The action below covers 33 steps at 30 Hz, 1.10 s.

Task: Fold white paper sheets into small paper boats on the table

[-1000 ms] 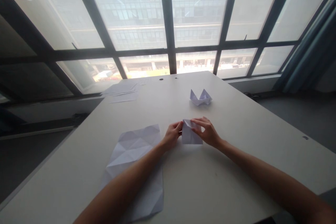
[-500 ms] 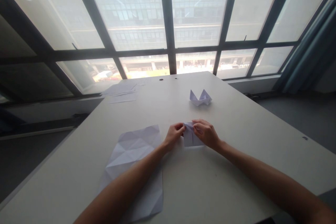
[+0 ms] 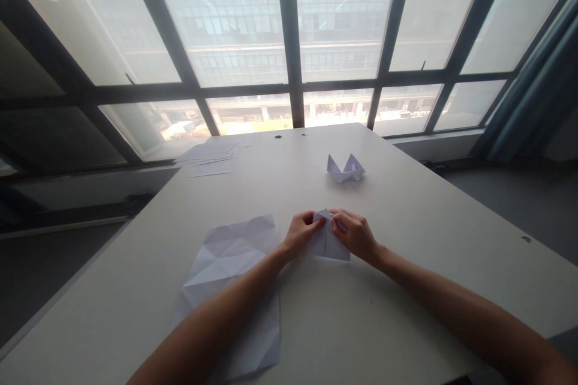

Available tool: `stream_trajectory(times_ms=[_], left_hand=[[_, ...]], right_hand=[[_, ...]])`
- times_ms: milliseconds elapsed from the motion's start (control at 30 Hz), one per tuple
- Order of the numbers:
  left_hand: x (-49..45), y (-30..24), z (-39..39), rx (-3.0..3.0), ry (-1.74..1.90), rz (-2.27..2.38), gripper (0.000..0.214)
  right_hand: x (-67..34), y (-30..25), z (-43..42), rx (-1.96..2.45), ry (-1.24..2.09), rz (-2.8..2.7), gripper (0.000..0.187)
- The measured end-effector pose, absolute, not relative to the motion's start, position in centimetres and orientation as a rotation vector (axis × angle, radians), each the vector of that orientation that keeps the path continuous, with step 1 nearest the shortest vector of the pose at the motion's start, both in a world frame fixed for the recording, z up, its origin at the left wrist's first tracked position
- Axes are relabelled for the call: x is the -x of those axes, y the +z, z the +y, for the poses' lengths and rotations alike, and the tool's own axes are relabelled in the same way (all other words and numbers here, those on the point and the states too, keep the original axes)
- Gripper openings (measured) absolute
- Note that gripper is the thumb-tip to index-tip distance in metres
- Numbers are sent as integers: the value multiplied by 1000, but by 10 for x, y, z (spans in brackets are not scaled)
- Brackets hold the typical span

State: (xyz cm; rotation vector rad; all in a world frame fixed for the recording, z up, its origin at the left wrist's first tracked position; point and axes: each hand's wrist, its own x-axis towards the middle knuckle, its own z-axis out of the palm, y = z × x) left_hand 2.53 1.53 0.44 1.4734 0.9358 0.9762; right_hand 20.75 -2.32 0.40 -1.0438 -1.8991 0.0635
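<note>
A small folded white paper piece point(image 3: 329, 243) rests on the pale table point(image 3: 397, 240) in front of me. My left hand point(image 3: 301, 233) pinches its upper left edge with curled fingers. My right hand point(image 3: 354, 233) pinches the top right, fingers closed on the paper. The two hands nearly meet at the paper's top point. Farther back on the table sits a finished folded paper shape point(image 3: 345, 168) with two raised points.
A large creased white sheet point(image 3: 235, 289) lies flat to the left, partly under my left forearm. Several loose sheets point(image 3: 210, 159) lie at the table's far left corner. Large windows stand beyond the far edge; a curtain point(image 3: 533, 90) hangs at the right.
Both hands have closed in on the paper's top and drawn it slightly nearer to me. The fingers now pinch the top flaps together; the piece looks more tilted.
</note>
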Motion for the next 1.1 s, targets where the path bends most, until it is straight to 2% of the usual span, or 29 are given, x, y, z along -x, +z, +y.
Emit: stream_trajectory(times_ms=[300, 500, 667, 800, 1000, 1100], left_hand=[[-25, 9, 16, -1477, 1002, 972, 37], [-27, 10, 15, -1450, 990, 964, 45], [-24, 9, 16, -1331, 985, 896, 50], [-22, 9, 17, -1115, 920, 792, 63], [-20, 10, 15, -1324, 867, 784, 50], [-20, 9, 14, -1414, 843, 809, 49]], right_hand=[[-207, 10, -24, 958, 11, -2012, 14], [-206, 16, -27, 937, -66, -2138, 15], [-207, 15, -28, 999, -24, -2112, 27], [-209, 12, -26, 1010, 6, -2100, 30], [-211, 7, -20, 1030, 188, -1906, 30], [-213, 5, -16, 1120, 311, -1780, 20]])
